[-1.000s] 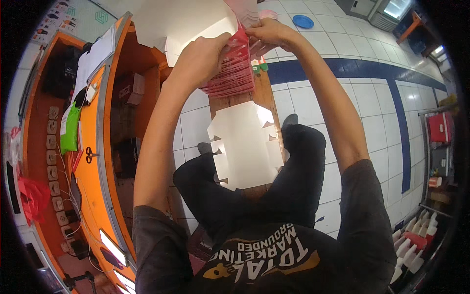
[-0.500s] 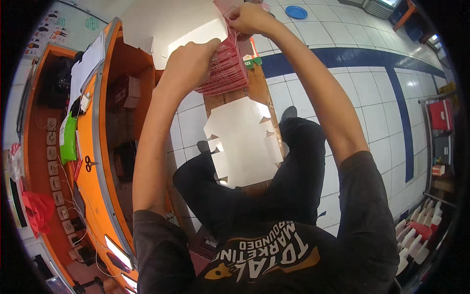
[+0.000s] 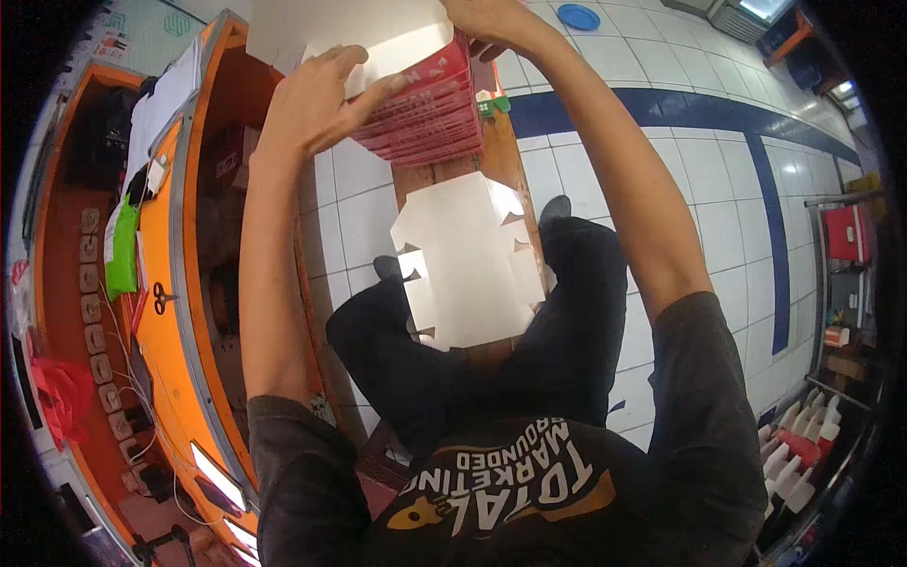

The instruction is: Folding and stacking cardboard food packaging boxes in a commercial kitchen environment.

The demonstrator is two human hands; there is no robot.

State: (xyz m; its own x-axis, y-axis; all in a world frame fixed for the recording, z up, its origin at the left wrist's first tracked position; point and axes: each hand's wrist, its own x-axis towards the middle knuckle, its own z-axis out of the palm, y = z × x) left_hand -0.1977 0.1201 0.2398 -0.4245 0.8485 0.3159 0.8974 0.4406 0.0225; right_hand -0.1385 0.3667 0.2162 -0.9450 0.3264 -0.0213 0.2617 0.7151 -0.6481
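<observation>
A stack of nested red-and-white cardboard boxes (image 3: 427, 128) stands on the wooden bench at the top of the view. The uppermost box (image 3: 402, 52) shows its white inside, with its lid flap raised. At its near left corner is my left hand (image 3: 316, 99), thumb and fingers spread apart, the thumb lying along the red front. My right hand (image 3: 501, 24) is bent around the far right corner of that box; some of its fingers are hidden. Between my legs a flat unfolded white box blank (image 3: 472, 260) with notched sides lies on the bench.
An orange shelf unit (image 3: 175, 283) runs along my left, with scissors (image 3: 162, 299) and a green packet (image 3: 123, 248) on top. A blue plate (image 3: 578, 17) is on the tiled floor ahead. A metal rack (image 3: 817, 283) with boxes stands at far right.
My left hand has shifted left along the top box, and its fingers have opened from their grip on the front edge. My right hand has moved slightly up, staying at the box's right corner.
</observation>
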